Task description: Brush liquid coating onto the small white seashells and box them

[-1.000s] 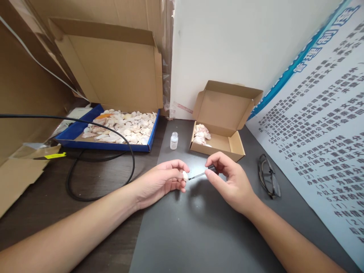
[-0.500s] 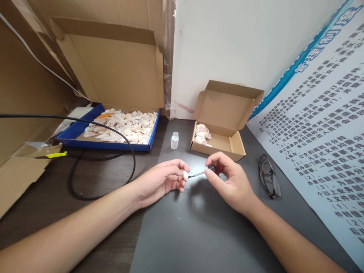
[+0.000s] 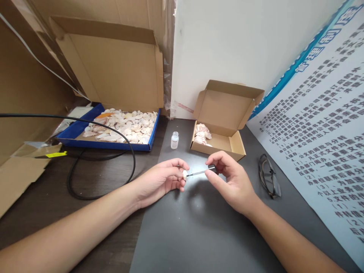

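My left hand is closed around a small white shell, pinching it at the fingertips. My right hand pinches the black cap of a thin brush applicator, and the brush tip touches the shell. Both hands hover low over a dark grey mat. A small clear open bottle stands on the mat just beyond the hands.
A small open cardboard box holding a few shells sits behind my right hand. At the back left is a blue tray with several shells. A black cable loops over the table. Glasses lie at right beside a printed poster.
The brush and shell have lifted very slightly. Otherwise the hands stay in place.
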The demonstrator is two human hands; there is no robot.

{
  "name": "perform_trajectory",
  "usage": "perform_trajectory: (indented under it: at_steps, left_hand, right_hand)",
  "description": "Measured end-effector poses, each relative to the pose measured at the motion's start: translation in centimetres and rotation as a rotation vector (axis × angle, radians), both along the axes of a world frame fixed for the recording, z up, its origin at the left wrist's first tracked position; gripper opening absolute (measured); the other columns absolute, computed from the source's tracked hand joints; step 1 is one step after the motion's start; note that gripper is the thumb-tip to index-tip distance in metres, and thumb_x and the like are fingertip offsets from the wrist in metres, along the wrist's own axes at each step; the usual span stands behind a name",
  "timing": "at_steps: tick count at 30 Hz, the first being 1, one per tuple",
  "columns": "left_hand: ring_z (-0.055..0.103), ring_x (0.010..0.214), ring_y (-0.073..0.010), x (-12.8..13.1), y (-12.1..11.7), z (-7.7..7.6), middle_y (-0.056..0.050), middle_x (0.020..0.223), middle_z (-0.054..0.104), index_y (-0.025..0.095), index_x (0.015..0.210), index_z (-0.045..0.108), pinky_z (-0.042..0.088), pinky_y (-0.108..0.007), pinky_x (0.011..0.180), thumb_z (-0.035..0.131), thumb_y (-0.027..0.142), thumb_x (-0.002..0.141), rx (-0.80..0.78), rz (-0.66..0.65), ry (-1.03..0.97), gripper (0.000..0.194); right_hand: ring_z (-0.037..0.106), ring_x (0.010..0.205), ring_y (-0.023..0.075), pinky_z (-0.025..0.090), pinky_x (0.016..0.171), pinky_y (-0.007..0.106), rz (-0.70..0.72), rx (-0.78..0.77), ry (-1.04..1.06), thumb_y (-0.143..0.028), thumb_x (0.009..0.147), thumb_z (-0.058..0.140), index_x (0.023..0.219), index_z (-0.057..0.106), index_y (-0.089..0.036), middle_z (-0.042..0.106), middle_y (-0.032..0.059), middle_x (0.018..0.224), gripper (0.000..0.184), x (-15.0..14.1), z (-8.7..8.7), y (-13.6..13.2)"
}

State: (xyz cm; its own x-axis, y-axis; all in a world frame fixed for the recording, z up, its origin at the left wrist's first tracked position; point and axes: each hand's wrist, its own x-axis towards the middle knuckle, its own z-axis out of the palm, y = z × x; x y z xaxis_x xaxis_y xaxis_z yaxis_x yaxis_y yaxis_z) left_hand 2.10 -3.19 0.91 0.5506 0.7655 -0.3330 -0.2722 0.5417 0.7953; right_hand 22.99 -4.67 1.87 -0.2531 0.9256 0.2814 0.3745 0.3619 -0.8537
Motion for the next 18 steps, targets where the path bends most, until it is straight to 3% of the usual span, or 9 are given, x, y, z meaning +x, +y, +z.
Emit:
perform_trajectory:
  at_steps: [18]
  left_hand:
    - [0.055,0.066,-0.011,0.01,0.03,-0.17,-0.001,0.075,0.055,0.014,0.089,0.056,0.048,-0.026,0.069,0.055,0.005,0.081,0.006,0.001,-0.002,0.013]
  right_hand:
    - [0.042,0.058,0.0097,0.039,0.054,0.023,0.045,-0.017,0.005,-0.019,0.083,0.057,0.087,0.047,-0.022,0.043,-0.0053,0.069,0.012,-0.01,0.05,0.03]
